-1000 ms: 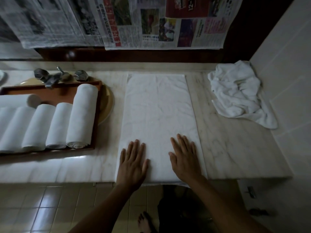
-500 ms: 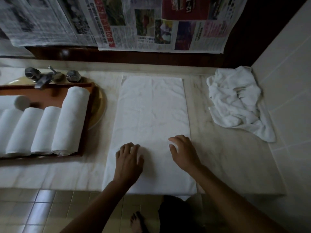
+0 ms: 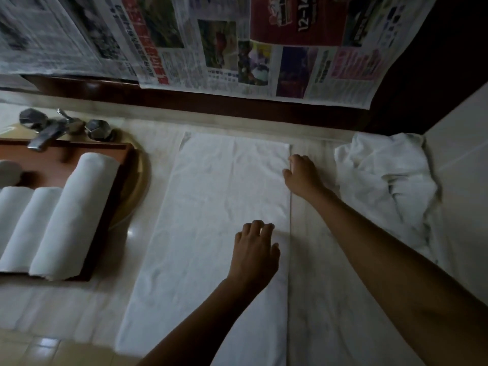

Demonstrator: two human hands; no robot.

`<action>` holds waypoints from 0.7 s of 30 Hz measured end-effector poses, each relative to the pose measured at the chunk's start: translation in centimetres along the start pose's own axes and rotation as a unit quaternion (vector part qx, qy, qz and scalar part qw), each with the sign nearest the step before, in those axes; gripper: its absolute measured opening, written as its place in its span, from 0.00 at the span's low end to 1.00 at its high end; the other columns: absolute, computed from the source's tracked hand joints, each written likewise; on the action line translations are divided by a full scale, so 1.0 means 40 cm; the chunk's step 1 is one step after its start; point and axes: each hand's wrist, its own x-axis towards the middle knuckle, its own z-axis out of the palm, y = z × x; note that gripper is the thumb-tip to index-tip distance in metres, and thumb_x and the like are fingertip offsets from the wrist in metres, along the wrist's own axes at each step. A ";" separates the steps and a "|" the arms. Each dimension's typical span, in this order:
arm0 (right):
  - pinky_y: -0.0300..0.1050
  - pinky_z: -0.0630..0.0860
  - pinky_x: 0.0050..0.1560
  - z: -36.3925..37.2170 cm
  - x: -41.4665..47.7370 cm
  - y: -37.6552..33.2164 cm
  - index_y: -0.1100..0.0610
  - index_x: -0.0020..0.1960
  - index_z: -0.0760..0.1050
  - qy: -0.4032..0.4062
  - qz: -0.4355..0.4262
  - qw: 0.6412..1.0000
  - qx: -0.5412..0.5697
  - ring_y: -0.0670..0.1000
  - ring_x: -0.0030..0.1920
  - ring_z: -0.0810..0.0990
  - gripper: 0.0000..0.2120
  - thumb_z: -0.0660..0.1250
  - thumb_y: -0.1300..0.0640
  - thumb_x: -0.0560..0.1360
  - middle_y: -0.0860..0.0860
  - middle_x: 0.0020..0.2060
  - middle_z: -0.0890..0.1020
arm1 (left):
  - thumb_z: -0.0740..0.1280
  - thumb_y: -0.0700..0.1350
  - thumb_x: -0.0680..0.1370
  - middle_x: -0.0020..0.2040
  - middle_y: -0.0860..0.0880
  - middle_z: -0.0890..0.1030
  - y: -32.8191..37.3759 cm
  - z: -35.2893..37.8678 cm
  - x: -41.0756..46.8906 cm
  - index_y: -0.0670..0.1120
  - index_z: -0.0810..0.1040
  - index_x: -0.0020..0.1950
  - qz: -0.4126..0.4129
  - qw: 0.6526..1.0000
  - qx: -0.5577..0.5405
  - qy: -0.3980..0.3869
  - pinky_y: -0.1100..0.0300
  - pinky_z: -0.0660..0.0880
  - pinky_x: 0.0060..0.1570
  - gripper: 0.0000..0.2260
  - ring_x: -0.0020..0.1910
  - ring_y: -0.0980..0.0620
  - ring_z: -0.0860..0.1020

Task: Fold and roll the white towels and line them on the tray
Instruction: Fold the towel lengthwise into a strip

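Observation:
A white towel (image 3: 216, 220) lies flat and lengthwise on the marble counter (image 3: 317, 299). My right hand (image 3: 302, 174) is at its right edge near the far corner, thumb and curled fingers pinching the edge. My left hand (image 3: 257, 247) rests on the towel close to the same edge, midway along, fingers loosely curled with the tips on the cloth. To the left, a wooden tray (image 3: 105, 147) holds several rolled white towels (image 3: 76, 212) side by side. A crumpled pile of white towels (image 3: 383, 180) lies at the back right.
A metal faucet (image 3: 52, 128) stands behind the tray, which sits over a yellowish basin (image 3: 138, 186). Newspaper sheets (image 3: 237, 48) hang over the wall behind. A tiled wall (image 3: 462, 167) closes the right side. The counter's front edge drops to a tiled floor.
Both hands left the near end of the towel. The right hand reached to the far right edge; the left slid to the right edge midway. The view shifted closer.

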 end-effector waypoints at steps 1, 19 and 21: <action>0.56 0.74 0.65 -0.005 0.044 0.001 0.60 0.70 0.70 0.006 -0.002 1.000 -0.014 0.61 0.64 0.75 0.20 0.64 0.53 0.82 0.60 0.65 0.75 | 0.62 0.53 0.84 0.73 0.49 0.70 0.012 0.010 0.014 0.49 0.68 0.76 -0.005 1.000 0.001 -0.003 0.54 0.66 0.71 0.21 0.72 0.49 0.68; 0.48 0.81 0.39 -0.109 0.231 -0.003 0.53 0.50 0.74 -0.053 0.070 0.957 0.277 0.52 0.34 0.85 0.06 0.62 0.61 0.75 0.57 0.39 0.85 | 0.58 0.64 0.81 0.62 0.51 0.72 0.083 0.105 0.111 0.51 0.72 0.66 -0.077 0.996 0.036 -0.008 0.51 0.70 0.63 0.22 0.61 0.49 0.70; 0.43 0.75 0.30 -0.134 0.221 -0.013 0.52 0.47 0.74 -0.046 0.072 0.943 0.323 0.49 0.29 0.80 0.08 0.61 0.64 0.75 0.55 0.37 0.81 | 0.58 0.64 0.80 0.58 0.51 0.72 0.095 0.108 0.115 0.50 0.72 0.63 -0.095 0.995 0.034 -0.019 0.50 0.71 0.61 0.21 0.57 0.48 0.70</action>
